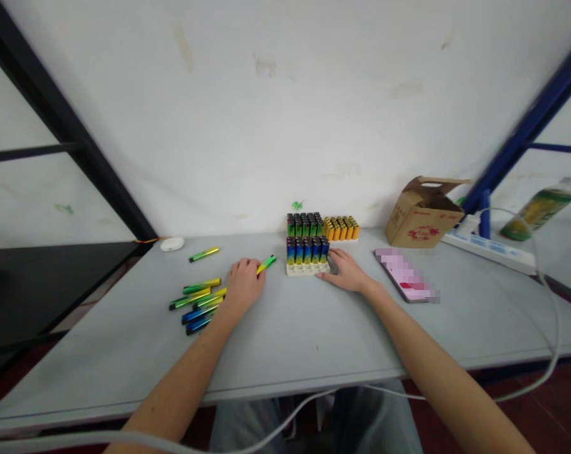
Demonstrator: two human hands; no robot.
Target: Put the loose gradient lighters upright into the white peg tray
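Note:
My left hand (244, 280) is closed around a green-and-yellow lighter (267, 264), its black-ended tip pointing right toward the tray. My right hand (346, 270) grips the right side of a white tray (304, 271), thumb at the front corner and fingers along the side. Upright blue-and-yellow lighters (306, 251) with dark tops fill the back rows of this tray, while its front row of holes shows bare. Left of my left hand lie several loose lighters, green-yellow ones (190, 299) and blue ones (200, 323). One more green-yellow lighter (204, 254) lies apart, farther back.
Behind the tray stand green lighters (305, 224) and a block of orange lighters (342, 228). To the right are an open cardboard box (422, 217), a phone (405, 275), a power strip (493, 250) and a bottle (538, 210). A white case (172, 244) sits back left. A cable crosses the front.

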